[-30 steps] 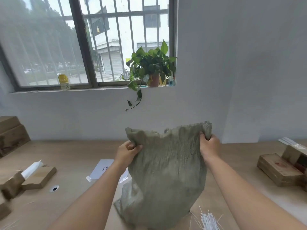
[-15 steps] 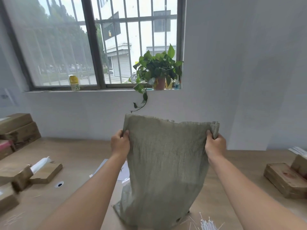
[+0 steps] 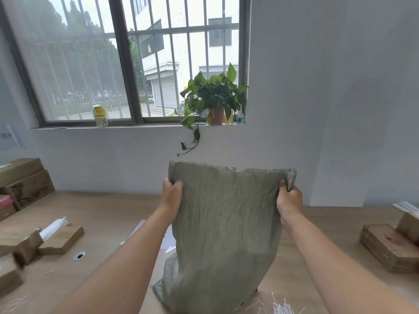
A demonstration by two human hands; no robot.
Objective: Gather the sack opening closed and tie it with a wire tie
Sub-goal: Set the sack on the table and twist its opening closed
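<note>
A grey-green woven sack (image 3: 224, 227) stands upright on the wooden table (image 3: 108, 214), its bottom resting near the front edge. Its top edge is stretched flat and wide, with a frayed rim. My left hand (image 3: 172, 196) grips the sack's upper left corner. My right hand (image 3: 289, 199) grips the upper right corner, where the fabric bunches above my fingers. A bundle of white wire ties (image 3: 282, 308) lies on the table at the bottom right, partly cut off by the frame.
Wooden blocks (image 3: 60, 240) and a white roll (image 3: 53, 227) lie at the left; more blocks (image 3: 390, 248) sit at the right. White paper (image 3: 167, 240) lies behind the sack. A potted plant (image 3: 213, 100) stands on the window sill. A small hole (image 3: 79, 255) is in the tabletop.
The sack top went from slack and rumpled to pulled flat and wide. My left hand shifted from the sack's front to its upper left corner. The view tilted up slightly.
</note>
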